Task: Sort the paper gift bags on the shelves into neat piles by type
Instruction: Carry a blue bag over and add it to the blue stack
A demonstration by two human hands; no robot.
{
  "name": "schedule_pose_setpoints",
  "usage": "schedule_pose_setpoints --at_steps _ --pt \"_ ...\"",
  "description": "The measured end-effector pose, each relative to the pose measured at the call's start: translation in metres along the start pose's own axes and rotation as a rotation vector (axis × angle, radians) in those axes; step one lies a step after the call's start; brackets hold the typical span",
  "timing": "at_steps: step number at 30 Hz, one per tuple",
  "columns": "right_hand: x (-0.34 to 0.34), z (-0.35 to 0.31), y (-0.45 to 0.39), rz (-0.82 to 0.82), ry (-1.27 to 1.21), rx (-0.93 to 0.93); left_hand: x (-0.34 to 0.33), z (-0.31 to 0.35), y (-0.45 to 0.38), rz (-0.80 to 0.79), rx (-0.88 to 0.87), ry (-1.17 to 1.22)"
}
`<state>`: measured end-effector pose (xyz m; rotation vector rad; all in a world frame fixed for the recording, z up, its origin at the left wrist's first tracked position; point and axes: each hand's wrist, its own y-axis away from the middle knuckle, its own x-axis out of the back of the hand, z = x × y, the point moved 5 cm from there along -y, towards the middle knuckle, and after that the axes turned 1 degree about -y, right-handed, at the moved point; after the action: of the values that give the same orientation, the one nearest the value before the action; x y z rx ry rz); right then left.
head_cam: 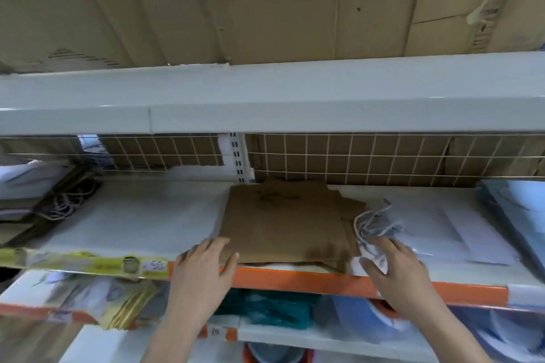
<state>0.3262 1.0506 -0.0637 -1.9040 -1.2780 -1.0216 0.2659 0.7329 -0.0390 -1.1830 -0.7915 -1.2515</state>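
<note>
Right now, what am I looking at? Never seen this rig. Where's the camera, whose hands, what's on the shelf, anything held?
No robot: one head-worn camera on a person, looking forward and down at their hands. On the shelf lies a flat stack of brown bags, with white bags beside it and more brown bags with cord handles far left. The left hand rests on the brown stack's front corner. The right hand touches the white bags' cords. Neither clearly grips anything.

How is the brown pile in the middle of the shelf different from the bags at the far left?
The middle brown pile lies flat and fairly squared, both hands at its front edge: left hand, right hand. The left bags are untouched, darker and jumbled, cord handles spilling out. Both look like brown paper and sit on the same white shelf.
</note>
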Motion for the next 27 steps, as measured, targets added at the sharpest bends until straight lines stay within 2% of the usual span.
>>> schedule_pose_setpoints --at_steps 6,17,23,27 --pt "-0.024 -0.054 -0.006 -0.082 -0.001 0.03 0.021 -0.065 -0.005 0.066 0.097 0.039" --pt "-0.09 -0.136 -0.061 -0.26 -0.068 0.148 0.03 -0.144 -0.034 0.096 0.245 0.078" --pt "-0.119 -0.184 -0.076 -0.319 -0.082 0.231 0.039 -0.193 -0.028 0.118 0.368 0.077" --pt "-0.142 -0.222 -0.079 -0.338 -0.067 0.257 0.05 -0.236 -0.031 0.137 0.386 0.083"
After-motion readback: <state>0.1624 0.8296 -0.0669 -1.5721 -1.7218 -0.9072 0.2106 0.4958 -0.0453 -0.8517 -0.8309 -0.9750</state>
